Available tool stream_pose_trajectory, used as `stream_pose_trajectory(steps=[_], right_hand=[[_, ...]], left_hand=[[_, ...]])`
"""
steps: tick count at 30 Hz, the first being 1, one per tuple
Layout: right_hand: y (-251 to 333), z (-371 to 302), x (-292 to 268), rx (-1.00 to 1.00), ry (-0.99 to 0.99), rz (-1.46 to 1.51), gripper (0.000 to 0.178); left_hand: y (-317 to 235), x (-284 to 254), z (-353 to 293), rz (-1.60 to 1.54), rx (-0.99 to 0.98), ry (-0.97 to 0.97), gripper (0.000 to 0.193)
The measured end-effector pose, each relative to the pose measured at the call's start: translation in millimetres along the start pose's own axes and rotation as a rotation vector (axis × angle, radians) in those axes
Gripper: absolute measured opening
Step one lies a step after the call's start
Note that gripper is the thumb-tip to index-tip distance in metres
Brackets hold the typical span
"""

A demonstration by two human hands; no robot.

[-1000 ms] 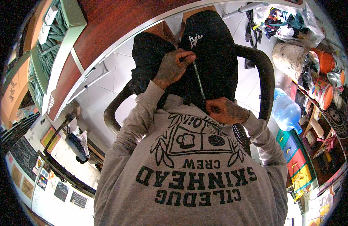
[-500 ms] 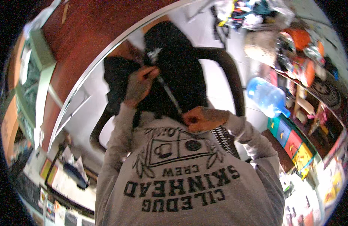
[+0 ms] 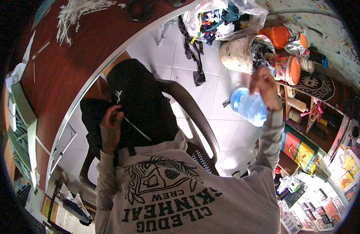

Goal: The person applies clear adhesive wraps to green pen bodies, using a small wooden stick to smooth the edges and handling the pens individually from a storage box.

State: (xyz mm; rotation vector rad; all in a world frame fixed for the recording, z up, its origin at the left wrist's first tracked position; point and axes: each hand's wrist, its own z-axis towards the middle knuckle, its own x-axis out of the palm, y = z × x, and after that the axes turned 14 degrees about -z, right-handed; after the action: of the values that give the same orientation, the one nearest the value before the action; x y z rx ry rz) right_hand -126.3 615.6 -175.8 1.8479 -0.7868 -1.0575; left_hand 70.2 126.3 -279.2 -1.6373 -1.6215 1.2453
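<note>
My left hand (image 3: 111,126) is closed over my lap, pinching one end of a thin pale stick (image 3: 137,128). The stick slants down to the right across dark trousers, its other end free near my sweatshirt hem. My right hand (image 3: 264,87) is stretched far out to the right, beside the mouth of a whitish bucket (image 3: 235,54) lying tilted with dark scraps in it. Motion smears its fingers, so I cannot make out whether they hold anything. Just below that hand is a blue water jug (image 3: 246,105).
A brown tabletop (image 3: 67,66) curves along the left, with a pile of thin white sticks (image 3: 76,15) at its far end. A clear bag of cloth scraps (image 3: 226,17) stands at the back. Orange-lidded tubs (image 3: 288,69) and a shelf (image 3: 305,105) line the right. A plastic chair (image 3: 191,105) surrounds me.
My right hand has left the stick's lower end and swung far right to the bucket. My left hand keeps the stick. The view has turned right, and the white sticks on the table have come into sight.
</note>
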Motion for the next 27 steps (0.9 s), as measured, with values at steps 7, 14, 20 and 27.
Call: stream_pose_trajectory(steps=[7, 14, 20, 27], right_hand=[[-250, 28, -192, 0.466, -0.216, 0.323, 0.053], [-231, 74, -217, 0.666, -0.111, -0.709, 0.049], [-148, 144, -167, 0.43, -0.117, -1.814, 0.045], [121, 174, -1, -0.407, -0.809, -1.477, 0.026]], left_hand=[[-9, 4, -12, 0.476, 0.489, 0.02, 0.024], [-25, 4, -16, 0.711, 0.741, 0.258, 0.044], [-18, -4, -2, 0.797, 1.016, 0.461, 0.049], [-42, -34, -5, 0.481, 0.993, 0.259, 0.044]])
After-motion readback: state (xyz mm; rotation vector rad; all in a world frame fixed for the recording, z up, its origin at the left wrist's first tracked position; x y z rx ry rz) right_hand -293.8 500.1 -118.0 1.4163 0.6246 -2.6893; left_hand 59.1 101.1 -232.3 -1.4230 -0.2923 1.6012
